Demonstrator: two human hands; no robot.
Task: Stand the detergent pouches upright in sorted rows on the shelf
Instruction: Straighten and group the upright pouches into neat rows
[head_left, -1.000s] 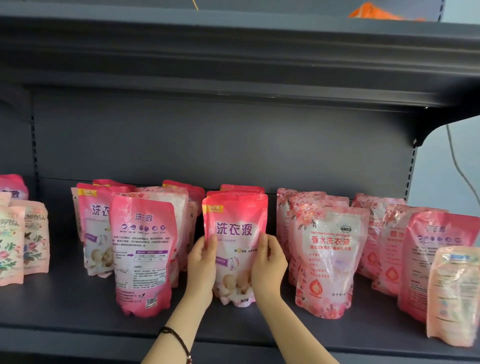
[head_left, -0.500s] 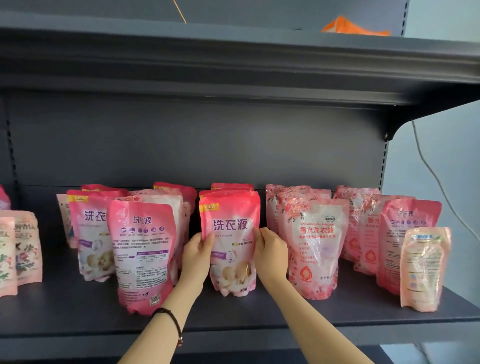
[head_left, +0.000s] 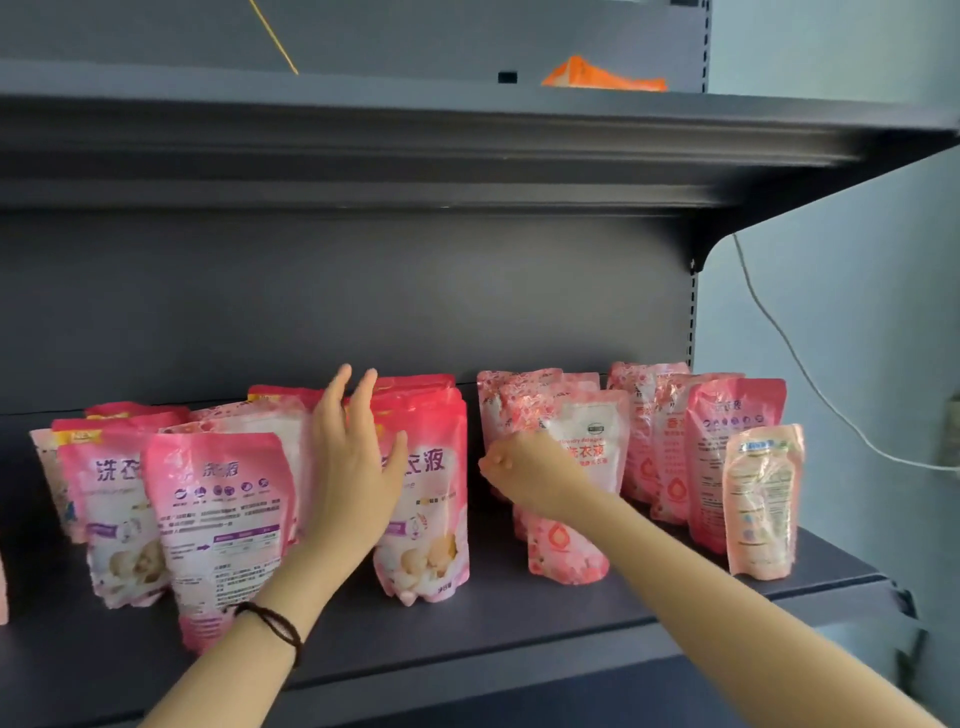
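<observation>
— Two hands, both ours, hover at the shelf (head_left: 519, 639). How does the middle pouch (head_left: 431, 519) look?

— Pink fading to white, with bold purple characters on its face. It stands upright at the head of its row, between our hands.

— And our left hand (head_left: 353, 478)?

— Raised in front of that pouch's upper left corner, palm away from us, fingers straight and spread, gripping nothing. One dark bracelet (head_left: 275, 623) circles the wrist.

— Our right hand (head_left: 530, 475)?

— Knuckles up, fingers curled in, in front of the floral pouch (head_left: 597, 457) just to the right. Whether they pinch its edge, we cannot tell.

— Let us count.

— Behind the middle pouch we see at least two more red tops. To its left stand at least five pouches of the same pink kind, and the back-label pouch (head_left: 223, 525) in front shows us its printed back. To the right we make out about seven: three floral in a row, three more pink, and one pale pouch (head_left: 763, 499) at the front right. Overlaps blur the count.

— Anything above?

— One orange packet (head_left: 602, 78) on the upper shelf (head_left: 467, 135).
</observation>
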